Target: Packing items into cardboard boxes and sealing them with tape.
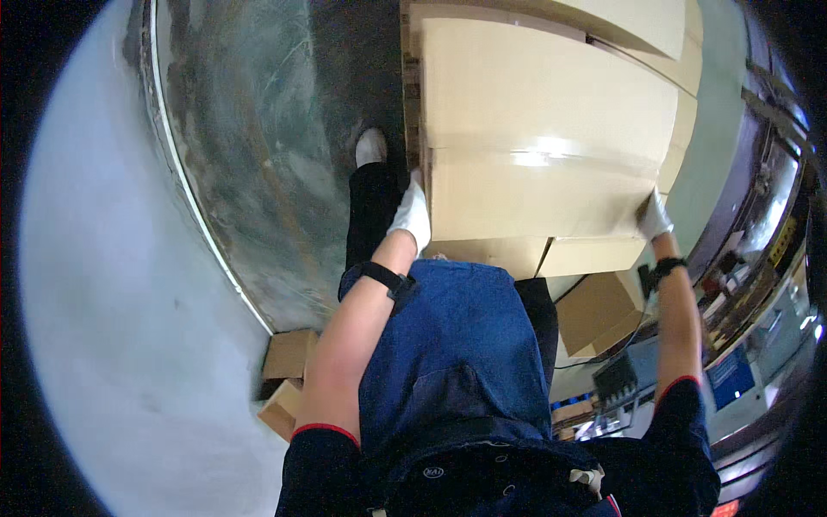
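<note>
A large sealed cardboard box (543, 95) lies in front of me, with a strip of shiny clear tape (538, 158) across its top. My left hand (414, 215), in a white glove, presses against the near part of the box's left side, its fingers pointing away from me. On the opposite side, my right hand (656, 218), also white-gloved, grips the near right corner; its fingertips are partly hidden. The box is held between both hands. Beneath its near edge, other cardboard boxes (594, 256) show.
More cardboard boxes (642, 26) stand behind and to the right. An opened carton (599, 310) is by my right leg, and small cartons (289, 355) sit by the left wall (112, 284). Dark, worn floor (250, 129) runs along the left. Cluttered shelving (775, 233) lines the far right.
</note>
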Tool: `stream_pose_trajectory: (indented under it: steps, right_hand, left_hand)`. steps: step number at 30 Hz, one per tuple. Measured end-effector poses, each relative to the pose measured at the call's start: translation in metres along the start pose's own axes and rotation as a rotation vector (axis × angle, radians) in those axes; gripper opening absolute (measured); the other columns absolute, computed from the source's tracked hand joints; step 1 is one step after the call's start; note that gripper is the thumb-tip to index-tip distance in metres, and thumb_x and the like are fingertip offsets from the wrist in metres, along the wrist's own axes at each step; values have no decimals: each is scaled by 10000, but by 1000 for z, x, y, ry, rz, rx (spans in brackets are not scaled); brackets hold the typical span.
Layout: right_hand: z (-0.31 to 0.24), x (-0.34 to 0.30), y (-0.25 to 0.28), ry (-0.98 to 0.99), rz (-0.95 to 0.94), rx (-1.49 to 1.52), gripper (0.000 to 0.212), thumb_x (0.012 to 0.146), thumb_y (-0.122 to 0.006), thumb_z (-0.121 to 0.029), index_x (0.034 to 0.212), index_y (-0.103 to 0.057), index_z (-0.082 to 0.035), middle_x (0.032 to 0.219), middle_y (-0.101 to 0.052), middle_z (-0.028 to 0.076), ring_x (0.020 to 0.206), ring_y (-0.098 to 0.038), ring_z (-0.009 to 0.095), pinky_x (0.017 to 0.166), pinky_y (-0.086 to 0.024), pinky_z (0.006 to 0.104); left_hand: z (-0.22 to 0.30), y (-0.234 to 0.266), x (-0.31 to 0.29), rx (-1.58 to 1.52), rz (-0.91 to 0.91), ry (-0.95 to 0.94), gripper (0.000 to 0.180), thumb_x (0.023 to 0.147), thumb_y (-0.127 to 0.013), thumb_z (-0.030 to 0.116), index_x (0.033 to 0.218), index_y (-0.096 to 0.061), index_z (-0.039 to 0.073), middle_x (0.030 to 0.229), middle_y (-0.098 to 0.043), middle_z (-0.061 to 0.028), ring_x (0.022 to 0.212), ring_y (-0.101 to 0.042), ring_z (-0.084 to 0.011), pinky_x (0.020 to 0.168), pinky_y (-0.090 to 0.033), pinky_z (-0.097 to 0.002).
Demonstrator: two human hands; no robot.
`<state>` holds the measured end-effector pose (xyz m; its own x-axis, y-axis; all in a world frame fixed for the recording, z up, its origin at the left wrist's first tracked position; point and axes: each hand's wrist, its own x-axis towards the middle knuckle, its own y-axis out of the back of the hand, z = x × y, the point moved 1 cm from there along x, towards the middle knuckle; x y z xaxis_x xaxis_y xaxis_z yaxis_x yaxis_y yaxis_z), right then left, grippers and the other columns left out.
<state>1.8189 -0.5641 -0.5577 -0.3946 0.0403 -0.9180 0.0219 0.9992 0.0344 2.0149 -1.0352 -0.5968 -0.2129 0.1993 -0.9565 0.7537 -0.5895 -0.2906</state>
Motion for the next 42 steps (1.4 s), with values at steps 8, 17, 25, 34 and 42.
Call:
stream_pose_trajectory:
  steps: [8, 17, 25, 34, 42]
  right_hand:
    - [13, -8, -50, -121, 243, 135, 599, 946, -350, -594, 1307, -531, -151, 1275, -586, 48, 1144, -552, 283, 962, -466, 460]
    - [-12, -5, -54, -33, 304, 66, 647, 957, -311, -609, 1350, -476, -123, 1323, -545, 45, 1185, -522, 275, 977, -451, 449]
    - [-20, -28, -113, -56, 256, 141, 597, 978, -298, -520, 1367, -463, -98, 1319, -555, 65, 1181, -533, 215, 984, -447, 408]
    - [53, -54, -24, 54, 280, 188, 608, 923, -499, -542, 1286, -526, -55, 1269, -565, 130, 1061, -570, 280, 906, -484, 440]
    - [259, -137, 118, -94, 500, -448, 560, 884, -508, -527, 1114, -668, -42, 1145, -647, 208, 1082, -601, 362, 887, -478, 441]
  left_hand:
    - [-74, 69, 48, -151, 35, -44, 789, 943, -361, 639, 1423, -384, 12, 1408, -465, -155, 1264, -473, -266, 1045, -381, -385]
    - [-41, 41, 24, -71, 82, -36, 724, 967, -377, 588, 1411, -405, 16, 1338, -529, -129, 1165, -554, -227, 974, -446, -346]
    - [-7, 42, 34, -216, 61, -225, 538, 950, -422, 546, 1232, -539, 102, 1132, -644, -114, 951, -658, -307, 754, -575, -429]
    - [29, 16, -12, 559, 41, -244, 533, 960, -478, 442, 1345, -382, 85, 1200, -563, -216, 1008, -621, -366, 806, -550, -491]
    - [93, 110, -135, 817, 521, -196, 616, 930, -456, 589, 1295, -393, 96, 936, -609, -177, 812, -611, -311, 731, -528, -422]
